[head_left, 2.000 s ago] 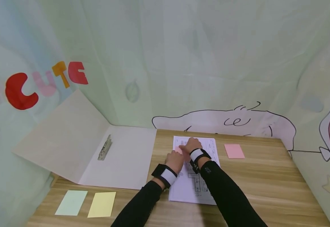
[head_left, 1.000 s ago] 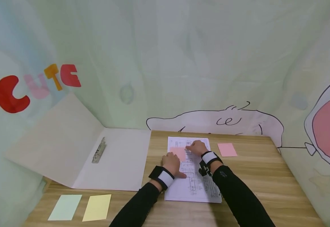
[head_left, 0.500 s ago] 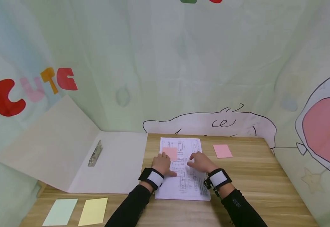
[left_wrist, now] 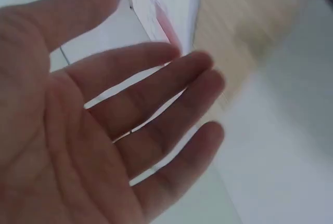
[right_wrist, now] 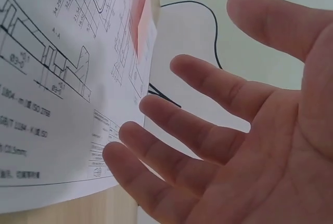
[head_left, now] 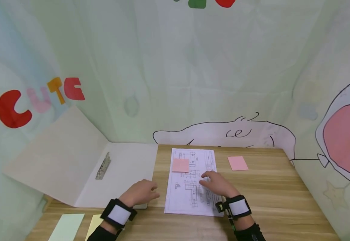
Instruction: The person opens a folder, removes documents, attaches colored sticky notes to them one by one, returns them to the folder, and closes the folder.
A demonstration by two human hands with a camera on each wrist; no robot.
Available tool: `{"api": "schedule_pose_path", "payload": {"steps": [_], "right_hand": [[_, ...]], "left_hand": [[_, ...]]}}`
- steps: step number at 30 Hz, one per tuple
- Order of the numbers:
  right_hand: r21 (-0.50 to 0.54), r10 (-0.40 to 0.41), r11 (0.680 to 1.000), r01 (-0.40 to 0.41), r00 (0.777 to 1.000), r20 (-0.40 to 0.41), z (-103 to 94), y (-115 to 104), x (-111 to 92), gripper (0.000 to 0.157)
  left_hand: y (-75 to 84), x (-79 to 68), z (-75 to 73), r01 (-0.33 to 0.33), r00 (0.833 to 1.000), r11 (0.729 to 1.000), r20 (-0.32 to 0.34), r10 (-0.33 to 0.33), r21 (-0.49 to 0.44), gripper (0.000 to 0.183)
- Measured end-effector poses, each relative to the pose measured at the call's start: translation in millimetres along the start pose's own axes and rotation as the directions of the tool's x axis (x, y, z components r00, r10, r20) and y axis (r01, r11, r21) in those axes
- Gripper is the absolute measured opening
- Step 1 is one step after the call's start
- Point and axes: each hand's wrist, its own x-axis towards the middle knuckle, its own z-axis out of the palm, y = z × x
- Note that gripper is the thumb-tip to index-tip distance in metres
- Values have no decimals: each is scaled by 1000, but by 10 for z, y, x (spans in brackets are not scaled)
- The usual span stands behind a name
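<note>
A sheet of printed technical drawings (head_left: 199,201) lies on the table in the head view, with a pink sticky note (head_left: 180,165) on its upper left part. My right hand (head_left: 218,184) is over the sheet's right side, holding nothing. In the right wrist view its spread fingers (right_wrist: 195,130) show close beside the printed page (right_wrist: 47,130). My left hand (head_left: 139,193) is over the lower right corner of an open white folder (head_left: 133,167), away from the sheet. Its palm and straight, slightly parted fingers (left_wrist: 140,99) look bare of any object in the left wrist view.
A metal clip (head_left: 103,166) sits near the folder's fold, and the folder's cover (head_left: 60,157) leans up at the left. Another pink note (head_left: 238,163) lies right of the sheet. Green (head_left: 66,227) and yellow notes (head_left: 93,223) lie front left. A printed curtain (head_left: 175,67) stands behind the table.
Both hands have let go of the pink note, which stays on the sheet. My left hand has moved left, over to the folder. My right hand has drawn back toward the sheet's right edge.
</note>
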Motion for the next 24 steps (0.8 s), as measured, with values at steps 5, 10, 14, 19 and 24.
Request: {"api": "schedule_pose_path", "payload": {"steps": [5, 10, 14, 19, 24], "right_hand": [[58, 0, 998, 2, 999, -34, 10, 85, -64, 31], [109, 4, 994, 4, 998, -70, 7, 131, -96, 30], [133, 16, 991, -2, 995, -103, -44, 136, -104, 30], [139, 51, 990, -37, 994, -95, -82, 141, -107, 31], [150, 45, 988, -30, 995, -94, -81, 171, -82, 29]], "left_hand": [[-261, -416, -80, 142, 990, 990, 10, -142, -4, 15], [-457, -769, -89, 242, 970, 970, 32, -241, -29, 24], [-560, -951, -37, 274, 961, 961, 40, -272, -42, 32], [-657, -1058, 59, 277, 961, 961, -15, -277, 9, 40], [-728, -1068, 109, 259, 963, 960, -107, -248, 107, 39]]}}
